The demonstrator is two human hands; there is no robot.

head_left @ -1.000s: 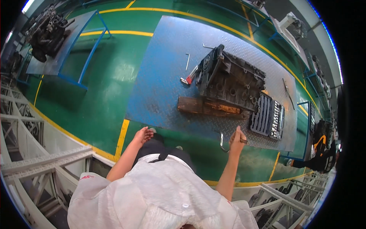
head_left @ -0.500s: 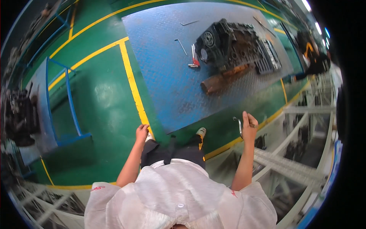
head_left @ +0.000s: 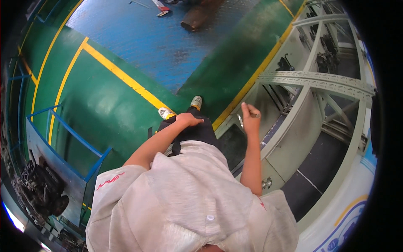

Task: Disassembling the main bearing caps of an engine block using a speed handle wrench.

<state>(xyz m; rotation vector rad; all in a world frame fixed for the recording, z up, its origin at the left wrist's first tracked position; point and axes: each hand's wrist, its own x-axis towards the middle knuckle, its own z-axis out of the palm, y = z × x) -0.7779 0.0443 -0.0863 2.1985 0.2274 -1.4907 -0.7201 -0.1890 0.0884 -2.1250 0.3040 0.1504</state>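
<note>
My right hand (head_left: pixel 251 118) is raised to the right of my body, fingers closed on a shiny bent metal rod (head_left: pixel 240 121) that looks like an L-shaped hex key. Across the front of my dark trousers lies my left hand (head_left: pixel 191 119), its fingers stretched out and nothing visible in them. Ahead is a worn blue metal table (head_left: pixel 155 52). On its far part, cut by the upper edge of the picture, lie a red-holdered hex key set (head_left: pixel 163 10), a loose hex key (head_left: pixel 140 4) and a rusty brown block (head_left: pixel 198 20).
A grey metal rack (head_left: pixel 308 80) with dark parts on it stands close on my right. To the left a blue-framed table (head_left: pixel 77 178) carries a dark engine (head_left: pixel 40 187). Yellow lines (head_left: pixel 126 77) cross the green floor (head_left: pixel 100 105).
The view has swung down and right, so the engine block on the table has left the picture. My left hand has come across to my trousers. The right hand keeps its hold.
</note>
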